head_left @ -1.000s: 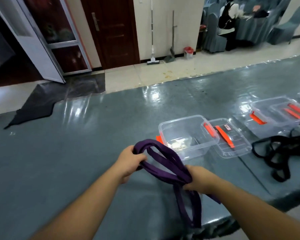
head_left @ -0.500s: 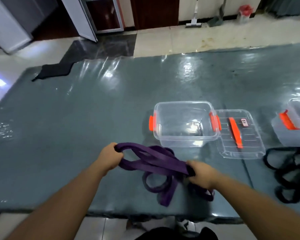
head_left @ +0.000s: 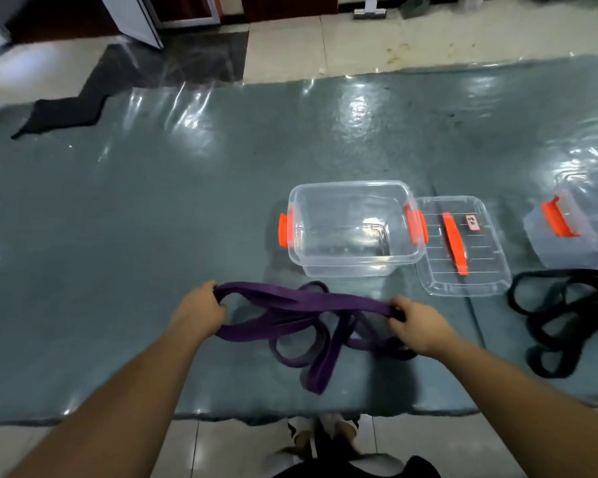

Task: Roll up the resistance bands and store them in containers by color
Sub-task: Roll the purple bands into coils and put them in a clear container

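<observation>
You are standing at the wide grey-green worktop under its glossy clear plastic sheet (head_left: pixel 152 208), and the biggest risk is lying on that sheet: the loose loops of the long purple flat rubber resistance band (head_left: pixel 304 301) are sprawling between your hands and reaching almost to the near edge. If you start rolling while they are crossing over each other, you are likely winding in a twist, and the roll could be springing open or coming out too bulky for the clear rectangular plastic container with orange side latches (head_left: pixel 353 229) just beyond it. A trailing loop could also be slipping off the near edge and dragging the rest with it.

The tangled black resistance band (head_left: pixel 563 312) is lying near your right side, well apart from the purple one. Keep the colours from mixing. The flat clear lid with the orange handle strip (head_left: pixel 460 246) is lying just beside the open container, and a second clear container with an orange latch (head_left: pixel 573 232) is sitting further right, partly out of view.

Your left hand (head_left: pixel 197 312) is clenching one end of the taut upper span, and your right hand (head_left: pixel 418 322) is gripping the other end.

Compared with a second ago, you are holding the band lower and stretched wider: then it was hanging over the worktop edge, and now its slack is resting on the worktop. Your view is also tipping further down.
</observation>
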Action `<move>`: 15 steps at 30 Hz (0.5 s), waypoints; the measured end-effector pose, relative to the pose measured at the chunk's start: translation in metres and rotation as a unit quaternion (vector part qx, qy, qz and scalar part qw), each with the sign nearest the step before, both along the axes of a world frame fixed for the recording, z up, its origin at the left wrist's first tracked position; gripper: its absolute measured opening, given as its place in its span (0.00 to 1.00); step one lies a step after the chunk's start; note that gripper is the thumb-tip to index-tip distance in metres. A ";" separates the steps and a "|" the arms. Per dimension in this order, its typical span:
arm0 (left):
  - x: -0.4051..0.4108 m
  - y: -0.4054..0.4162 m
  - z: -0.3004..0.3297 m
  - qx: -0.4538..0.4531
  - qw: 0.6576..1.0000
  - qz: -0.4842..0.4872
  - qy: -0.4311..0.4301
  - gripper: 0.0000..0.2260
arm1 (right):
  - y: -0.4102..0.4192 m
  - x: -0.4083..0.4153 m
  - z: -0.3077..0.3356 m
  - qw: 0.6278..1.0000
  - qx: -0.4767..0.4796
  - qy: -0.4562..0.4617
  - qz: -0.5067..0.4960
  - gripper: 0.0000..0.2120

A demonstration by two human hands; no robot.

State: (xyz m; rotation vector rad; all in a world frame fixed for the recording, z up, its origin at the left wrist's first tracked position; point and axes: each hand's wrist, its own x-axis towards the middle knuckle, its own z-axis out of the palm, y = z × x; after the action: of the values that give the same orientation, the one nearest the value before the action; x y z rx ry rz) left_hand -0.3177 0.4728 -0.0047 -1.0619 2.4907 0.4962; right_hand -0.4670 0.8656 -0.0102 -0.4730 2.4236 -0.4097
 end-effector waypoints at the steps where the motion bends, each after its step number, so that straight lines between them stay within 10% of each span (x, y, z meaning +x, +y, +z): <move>1: -0.001 0.001 0.000 0.008 1.000 -0.014 -0.015 0.17 | 0.000 0.001 0.007 0.999 -0.032 0.007 -0.013 0.05; 7: -0.017 0.033 0.022 0.043 0.987 -0.125 0.095 0.27 | -0.020 0.004 0.066 0.986 -0.140 0.079 0.052 0.09; 15: -0.047 0.099 0.070 0.209 0.909 -0.290 0.216 0.30 | -0.065 0.004 0.136 0.972 -0.036 0.148 0.177 0.15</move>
State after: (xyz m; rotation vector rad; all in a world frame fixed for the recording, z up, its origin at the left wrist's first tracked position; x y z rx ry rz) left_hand -0.3647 0.5722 0.0648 -0.0246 2.7005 1.0902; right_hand -0.4633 0.8006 0.1255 -1.0426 2.5374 -0.2878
